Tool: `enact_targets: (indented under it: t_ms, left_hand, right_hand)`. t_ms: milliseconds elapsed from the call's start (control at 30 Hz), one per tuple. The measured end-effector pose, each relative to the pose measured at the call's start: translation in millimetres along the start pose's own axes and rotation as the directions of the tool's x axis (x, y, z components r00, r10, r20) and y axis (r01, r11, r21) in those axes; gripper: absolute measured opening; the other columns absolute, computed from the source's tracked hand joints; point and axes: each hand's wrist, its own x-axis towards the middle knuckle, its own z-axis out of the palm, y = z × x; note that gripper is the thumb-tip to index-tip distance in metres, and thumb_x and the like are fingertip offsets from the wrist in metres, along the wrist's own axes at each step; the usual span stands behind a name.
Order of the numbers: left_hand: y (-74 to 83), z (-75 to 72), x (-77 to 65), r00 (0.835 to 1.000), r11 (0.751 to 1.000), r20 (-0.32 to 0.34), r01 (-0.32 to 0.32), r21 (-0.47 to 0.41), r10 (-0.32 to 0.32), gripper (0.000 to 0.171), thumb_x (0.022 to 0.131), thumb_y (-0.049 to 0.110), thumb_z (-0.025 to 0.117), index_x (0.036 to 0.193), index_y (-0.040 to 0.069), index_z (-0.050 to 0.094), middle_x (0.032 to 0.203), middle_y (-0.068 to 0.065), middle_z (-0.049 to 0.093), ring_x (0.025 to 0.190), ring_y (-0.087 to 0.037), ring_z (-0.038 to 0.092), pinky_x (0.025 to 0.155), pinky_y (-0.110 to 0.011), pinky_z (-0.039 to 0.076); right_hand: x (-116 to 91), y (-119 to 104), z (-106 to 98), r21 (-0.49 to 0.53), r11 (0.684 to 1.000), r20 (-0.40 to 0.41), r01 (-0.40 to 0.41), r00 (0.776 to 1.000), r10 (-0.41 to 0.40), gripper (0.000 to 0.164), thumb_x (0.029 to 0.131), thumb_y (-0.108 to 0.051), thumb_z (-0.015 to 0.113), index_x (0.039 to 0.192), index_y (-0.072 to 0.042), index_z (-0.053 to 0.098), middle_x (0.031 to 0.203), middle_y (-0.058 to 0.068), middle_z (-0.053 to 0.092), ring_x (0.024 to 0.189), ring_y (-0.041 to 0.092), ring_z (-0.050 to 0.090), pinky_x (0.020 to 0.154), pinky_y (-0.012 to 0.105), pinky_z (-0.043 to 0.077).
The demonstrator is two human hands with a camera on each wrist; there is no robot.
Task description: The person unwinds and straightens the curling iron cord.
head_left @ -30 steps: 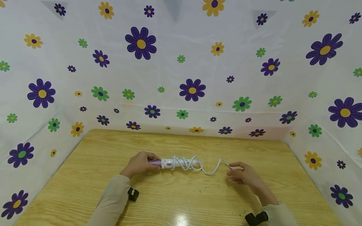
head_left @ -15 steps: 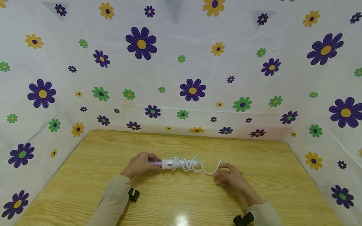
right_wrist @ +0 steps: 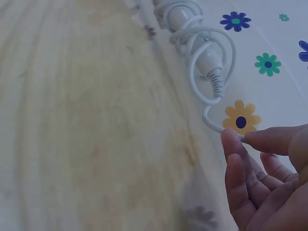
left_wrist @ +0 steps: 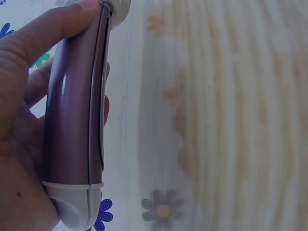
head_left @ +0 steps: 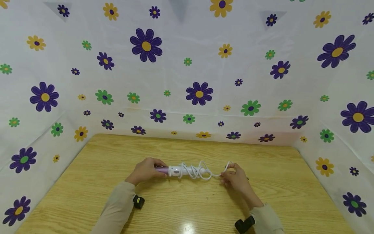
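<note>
A hair straightener [head_left: 175, 171] with a white handle and a purple front part lies across the middle of the table in the head view. My left hand [head_left: 147, 169] grips its purple part [left_wrist: 72, 120], thumb along the near side and fingers behind. Loops of white cord [right_wrist: 231, 53] wind around the handle. From the ribbed cord end [right_wrist: 216, 83] a short free length runs to my right hand [head_left: 238, 178]. There the thumb and index finger pinch the cord, while the other fingers curl loosely below. The rest of the cord is mostly hidden behind that hand.
A wooden table [head_left: 181, 201] carries all this. White cloth walls [head_left: 175, 74] printed with flowers close it in at the back and on both sides. Each wrist wears a black camera mount, such as the one on the right [head_left: 244, 224].
My right hand has slid left along the cord toward the handle and now pinches it closer in. The free length between handle and hand has become shorter. My left hand stays put.
</note>
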Motion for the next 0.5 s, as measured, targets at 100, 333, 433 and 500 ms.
enact_targets:
  t_ms: [100,333,433,500]
  left_hand:
    - [-0.3,0.3,-0.7,1.0,1.0,0.001,-0.001,0.005,0.001,0.035,0.069,0.038,0.085,0.099,0.026,0.074,0.099,0.005,0.071,0.083,-0.011,0.058,0.074,-0.032,0.045]
    - [-2.3,-0.3,-0.7,1.0,1.0,-0.002,-0.003,0.015,0.003,0.036,0.069,0.038,0.084,0.101,0.025,0.074,0.101,0.005,0.071,0.084,-0.01,0.058,0.075,-0.033,0.045]
    - [-3.1,-2.1,-1.4,1.0,1.0,-0.005,0.002,0.011,-0.002,0.036,0.069,0.037,0.084,0.101,0.024,0.074,0.102,0.004,0.071,0.085,-0.01,0.058,0.076,-0.033,0.045]
    - [-3.8,-3.3,-1.7,1.0,1.0,-0.006,0.007,0.009,-0.007,0.036,0.07,0.036,0.084,0.101,0.024,0.074,0.102,0.004,0.071,0.085,-0.011,0.058,0.076,-0.033,0.045]
  right_hand:
    - [3,-6,-1,0.009,0.999,-0.02,0.033,0.999,-0.033,0.037,0.094,-0.002,0.055,0.125,0.005,0.036,0.084,0.007,0.073,0.063,0.011,0.068,0.06,0.024,0.054]
    - [2,-18,-11,-0.02,0.997,-0.018,0.078,0.997,-0.079,0.04,0.096,-0.007,0.056,0.129,0.002,0.035,0.091,0.01,0.074,0.066,0.014,0.069,0.065,0.027,0.055]
    - [0,-20,-19,-0.033,0.994,-0.012,0.103,0.995,-0.104,0.041,0.096,-0.008,0.056,0.13,0.002,0.035,0.092,0.011,0.073,0.066,0.013,0.069,0.066,0.028,0.055]
    - [-2,-20,-26,-0.042,0.992,-0.003,0.117,0.993,-0.117,0.041,0.096,-0.009,0.056,0.13,0.002,0.035,0.092,0.01,0.073,0.066,0.012,0.068,0.066,0.028,0.055]
